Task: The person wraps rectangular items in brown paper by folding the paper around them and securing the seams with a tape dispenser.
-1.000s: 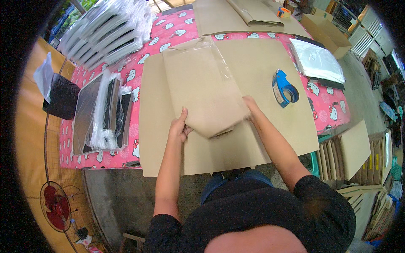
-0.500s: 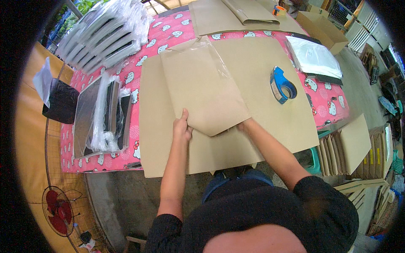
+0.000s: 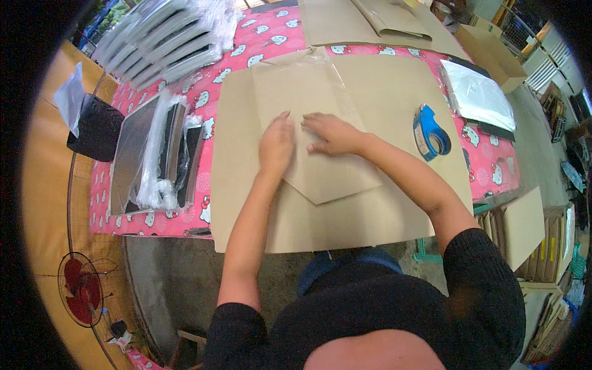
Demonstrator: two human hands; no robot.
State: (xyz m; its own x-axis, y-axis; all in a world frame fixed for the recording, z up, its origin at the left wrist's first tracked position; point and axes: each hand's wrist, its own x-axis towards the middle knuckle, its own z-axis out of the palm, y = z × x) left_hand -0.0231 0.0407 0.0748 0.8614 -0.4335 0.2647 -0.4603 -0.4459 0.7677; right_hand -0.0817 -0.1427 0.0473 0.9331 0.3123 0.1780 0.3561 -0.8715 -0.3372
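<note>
A folded brown paper packet (image 3: 327,179) with clear tape along its upper and right edges lies on a large brown paper sheet (image 3: 246,228). Its near end comes to a blunt point. My left hand (image 3: 277,145), slightly blurred, rests at the packet's left side with the fingers stretched forward. On the packet's middle my right hand (image 3: 333,134) lies palm down, fingers apart and holding nothing. To the right, a blue tape dispenser (image 3: 425,132) lies on the large sheet, apart from both hands.
Plastic-wrapped dark panels (image 3: 154,160) lie left on the pink patterned tablecloth (image 3: 206,98). Clear-wrapped stacks (image 3: 172,43) stand far left. White plastic sheets (image 3: 478,95) lie right. More brown paper (image 3: 339,21) is at the back. A red-bladed fan (image 3: 82,290) stands lower left.
Both hands have moved from the packet's near end up onto its surface. The packet's near end, lifted before, now lies flatter on the sheet. The view has shifted slightly.
</note>
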